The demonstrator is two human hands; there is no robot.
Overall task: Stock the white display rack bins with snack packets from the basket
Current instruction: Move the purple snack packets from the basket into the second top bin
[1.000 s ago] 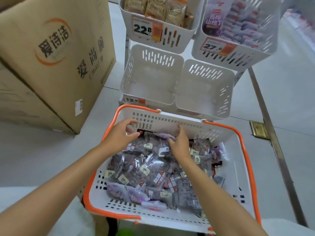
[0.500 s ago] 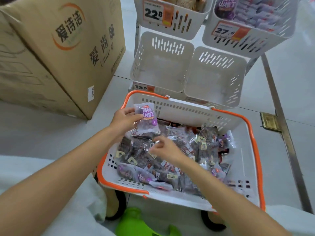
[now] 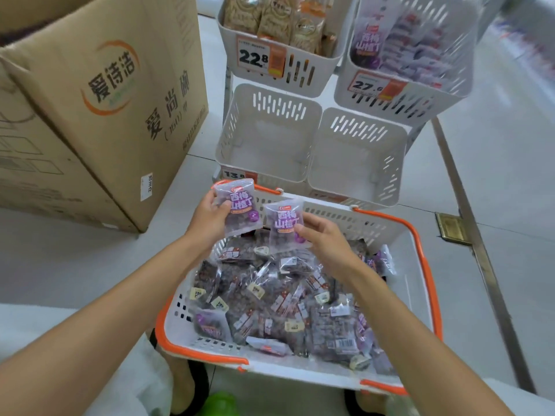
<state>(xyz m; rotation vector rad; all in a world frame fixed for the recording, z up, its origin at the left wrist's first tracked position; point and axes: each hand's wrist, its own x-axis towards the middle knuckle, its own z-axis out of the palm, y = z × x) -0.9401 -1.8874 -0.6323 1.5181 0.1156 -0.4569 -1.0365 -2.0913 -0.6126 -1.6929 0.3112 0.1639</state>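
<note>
Lifting two packets, both lower bins still bare

Stocking looks barely begun. The left hand [image 3: 210, 219] grasps a purple packet [image 3: 240, 208] by its edge. The right hand [image 3: 326, 238] pinches a second packet [image 3: 283, 225] just beside it. Both are held over the far rim of the basket [image 3: 429, 265], which is heaped with packets. At 12 o'clock from it, the lower left bin [image 3: 267, 139] and lower right bin [image 3: 357, 163] hold nothing. The upper right bin [image 3: 402, 97], at 1 o'clock, already carries matching purple packs. A cardboard box [image 3: 105, 100] sits at 10 o'clock. Half a second back only the left hand held a packet while the right dug in the pile; now both are loaded and raised
</note>
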